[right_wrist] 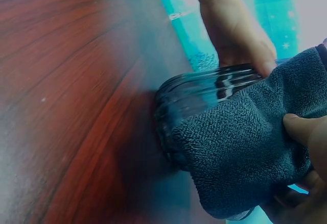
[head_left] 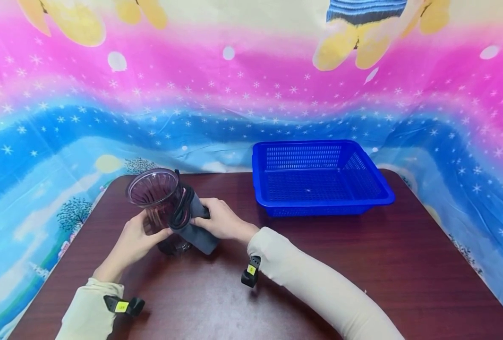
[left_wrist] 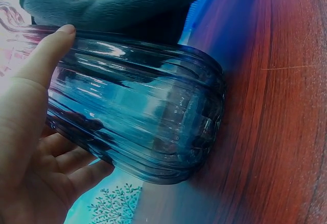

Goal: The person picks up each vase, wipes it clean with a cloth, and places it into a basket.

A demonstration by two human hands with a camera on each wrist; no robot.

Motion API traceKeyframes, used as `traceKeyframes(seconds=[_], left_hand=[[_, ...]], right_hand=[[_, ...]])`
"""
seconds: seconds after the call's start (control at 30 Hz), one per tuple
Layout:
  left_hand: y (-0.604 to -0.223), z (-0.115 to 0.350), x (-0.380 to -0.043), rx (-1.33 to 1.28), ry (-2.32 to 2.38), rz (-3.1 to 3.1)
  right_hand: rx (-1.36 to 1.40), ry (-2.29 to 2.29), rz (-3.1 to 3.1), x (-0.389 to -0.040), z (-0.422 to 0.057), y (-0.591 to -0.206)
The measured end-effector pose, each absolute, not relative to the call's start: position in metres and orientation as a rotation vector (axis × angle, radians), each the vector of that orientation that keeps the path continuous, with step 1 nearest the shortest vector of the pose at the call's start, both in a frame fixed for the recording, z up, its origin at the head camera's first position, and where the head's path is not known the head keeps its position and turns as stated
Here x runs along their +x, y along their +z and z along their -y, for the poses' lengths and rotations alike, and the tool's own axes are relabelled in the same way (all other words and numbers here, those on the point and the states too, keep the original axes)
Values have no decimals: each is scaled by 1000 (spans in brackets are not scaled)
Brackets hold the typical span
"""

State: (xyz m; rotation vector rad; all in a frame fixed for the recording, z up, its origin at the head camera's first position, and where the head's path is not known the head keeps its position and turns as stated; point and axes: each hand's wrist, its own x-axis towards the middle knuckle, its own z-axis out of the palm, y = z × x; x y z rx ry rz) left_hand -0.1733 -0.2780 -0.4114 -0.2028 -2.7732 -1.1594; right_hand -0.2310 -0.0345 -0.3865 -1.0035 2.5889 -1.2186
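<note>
A purple-tinted ribbed glass vase (head_left: pixel 153 189) with a flared rim stands slightly tilted at the left of the table. My left hand (head_left: pixel 138 237) grips its body, thumb on the near side and fingers round the other, as the left wrist view shows with the vase (left_wrist: pixel 133 106). In my right hand (head_left: pixel 223 219) is a folded dark grey towel (head_left: pixel 200 236), pinched between thumb and fingers. The towel (right_wrist: pixel 240 142) lies against the vase's right side in the right wrist view and covers part of it. Some right-hand fingers are hidden behind the cloth.
A blue plastic basket (head_left: pixel 319 205) with perforated walls stands at the back right of the dark red wood-grain table (head_left: pixel 362 264). A printed cloth backdrop (head_left: pixel 217 118) hangs round the table's back and sides. Black straps with yellow labels sit on both wrists.
</note>
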Motion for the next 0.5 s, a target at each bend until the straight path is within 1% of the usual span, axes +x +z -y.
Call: traceKeyframes(seconds=[0.5], left_hand=[[-413,277,-172,-179,-1131,2766]], right_hand=[[-980,-995,-2674,-231,31,-412]])
